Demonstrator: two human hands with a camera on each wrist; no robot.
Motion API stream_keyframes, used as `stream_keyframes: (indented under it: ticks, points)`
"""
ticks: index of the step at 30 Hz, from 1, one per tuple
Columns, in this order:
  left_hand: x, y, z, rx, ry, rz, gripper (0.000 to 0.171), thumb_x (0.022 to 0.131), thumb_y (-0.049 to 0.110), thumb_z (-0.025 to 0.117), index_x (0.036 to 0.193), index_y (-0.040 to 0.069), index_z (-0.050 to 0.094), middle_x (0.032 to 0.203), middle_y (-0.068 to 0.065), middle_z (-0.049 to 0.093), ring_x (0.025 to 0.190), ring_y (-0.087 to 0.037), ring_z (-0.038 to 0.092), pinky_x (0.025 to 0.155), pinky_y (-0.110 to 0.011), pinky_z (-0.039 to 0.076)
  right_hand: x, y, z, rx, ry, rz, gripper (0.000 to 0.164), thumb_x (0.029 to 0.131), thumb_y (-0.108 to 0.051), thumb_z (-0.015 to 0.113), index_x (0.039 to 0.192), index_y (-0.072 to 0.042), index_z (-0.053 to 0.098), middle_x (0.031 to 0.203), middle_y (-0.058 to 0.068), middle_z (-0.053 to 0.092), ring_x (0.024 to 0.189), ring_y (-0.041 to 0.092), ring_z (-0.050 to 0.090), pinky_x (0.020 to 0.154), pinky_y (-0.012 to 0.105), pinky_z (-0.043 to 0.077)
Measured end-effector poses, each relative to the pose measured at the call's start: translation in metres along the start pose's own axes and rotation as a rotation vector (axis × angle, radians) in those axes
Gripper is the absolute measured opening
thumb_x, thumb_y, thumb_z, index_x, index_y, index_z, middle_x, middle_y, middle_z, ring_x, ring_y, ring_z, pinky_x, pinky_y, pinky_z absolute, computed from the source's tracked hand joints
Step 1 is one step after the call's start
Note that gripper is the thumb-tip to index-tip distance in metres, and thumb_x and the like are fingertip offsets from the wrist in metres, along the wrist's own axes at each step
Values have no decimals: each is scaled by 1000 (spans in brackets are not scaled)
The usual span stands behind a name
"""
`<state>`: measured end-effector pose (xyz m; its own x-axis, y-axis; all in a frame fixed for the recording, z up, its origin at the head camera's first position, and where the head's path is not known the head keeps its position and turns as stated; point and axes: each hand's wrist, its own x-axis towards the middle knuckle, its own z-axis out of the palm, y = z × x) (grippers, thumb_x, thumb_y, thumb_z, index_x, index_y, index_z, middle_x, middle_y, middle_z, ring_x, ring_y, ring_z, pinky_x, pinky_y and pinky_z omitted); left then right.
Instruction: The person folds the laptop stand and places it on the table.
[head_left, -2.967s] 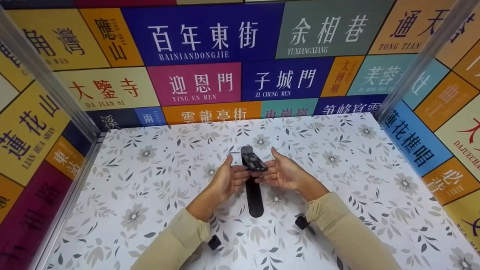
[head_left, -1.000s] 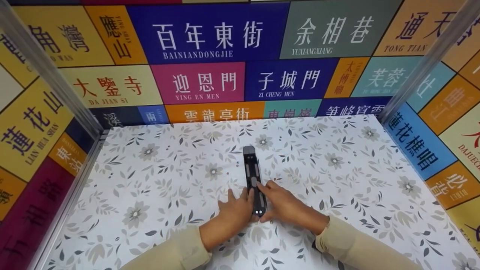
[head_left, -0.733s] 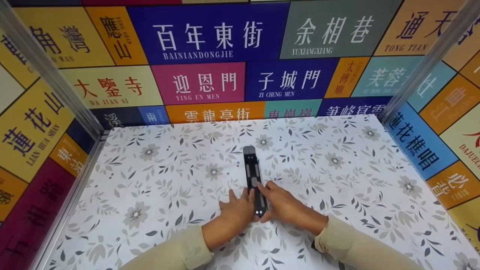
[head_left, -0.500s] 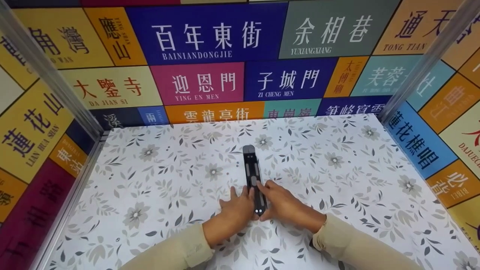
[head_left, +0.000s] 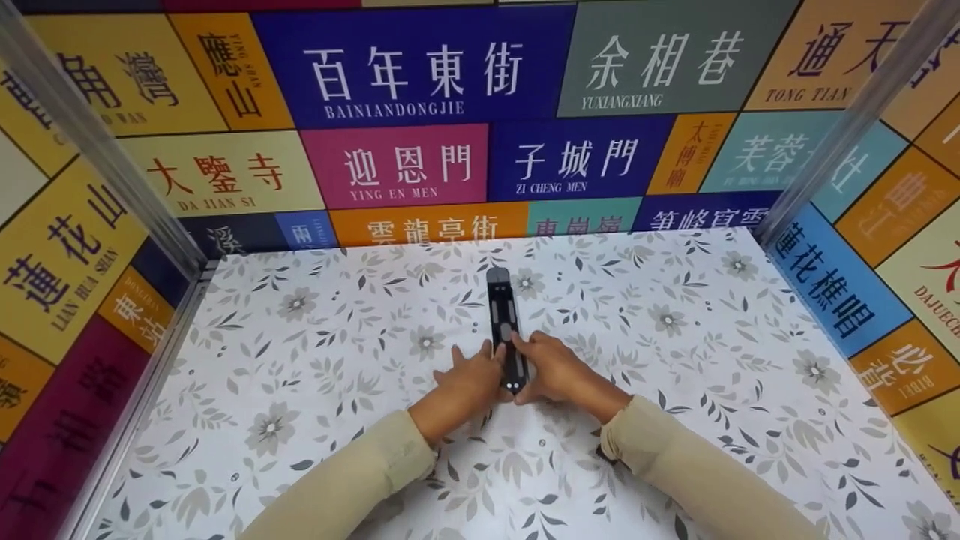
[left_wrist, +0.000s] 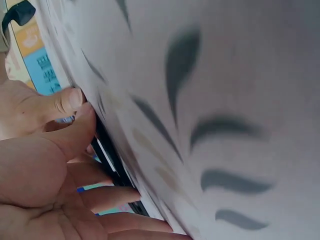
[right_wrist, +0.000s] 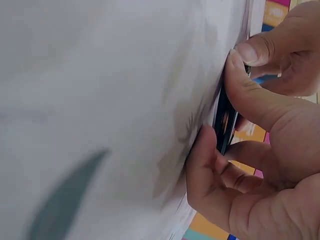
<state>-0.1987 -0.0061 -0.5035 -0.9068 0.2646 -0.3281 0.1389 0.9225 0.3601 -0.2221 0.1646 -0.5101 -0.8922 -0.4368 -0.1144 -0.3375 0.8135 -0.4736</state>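
On the floral tabletop lies a long slim black bar-shaped gadget (head_left: 501, 307), with a grey far end, a small grey piece mid-length and two pale dots at its near end. Its exact kind cannot be told. Along its left side my left hand (head_left: 463, 386) holds it, thumb at the near end and some fingers spread. My right hand (head_left: 561, 371) grips its right side, index finger near the grey piece. Both wrist views show the two thumbs meeting at the near end of the gadget (right_wrist: 226, 117). My hands partly cover its sides.
A white tabletop (head_left: 322, 390) with grey flowers and leaves spreads around the hands. Behind it stands a wall (head_left: 420, 67) of coloured panels with Chinese lettering. Metal posts (head_left: 847, 127) rise at the back corners.
Three seconds ago the gadget's upper part stood at an angle between my hands; now it lies in line. Over the last half second both hands and the gadget have moved away from me.
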Motion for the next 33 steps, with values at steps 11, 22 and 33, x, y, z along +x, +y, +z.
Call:
stream_keyframes:
  ticks: [11, 22, 33]
  points:
    - [18, -3, -8, -32, 8, -32, 88, 91, 40, 76, 162, 24, 27, 166, -10, 34, 147, -62, 18, 100, -87, 28, 21, 2, -7, -35, 6, -44, 114, 60, -22, 99, 154, 0, 39, 109, 20, 62, 88, 27, 55, 90, 48, 52]
    - [29, 3, 0, -59, 11, -27, 88, 91, 37, 76, 162, 24, 26, 166, -10, 32, 148, -61, 14, 103, -87, 23, 23, 20, -6, -15, -8, 4, 115, 61, -25, 99, 156, -7, 37, 109, 20, 62, 90, 26, 54, 94, 49, 50]
    - [27, -6, -7, -111, -13, 17, 92, 90, 39, 77, 163, 16, 25, 165, -14, 33, 151, -51, 25, 109, -83, 21, 23, 21, -1, 8, -16, 25, 114, 65, -32, 97, 158, -12, 34, 115, 23, 61, 96, 28, 57, 95, 48, 51]
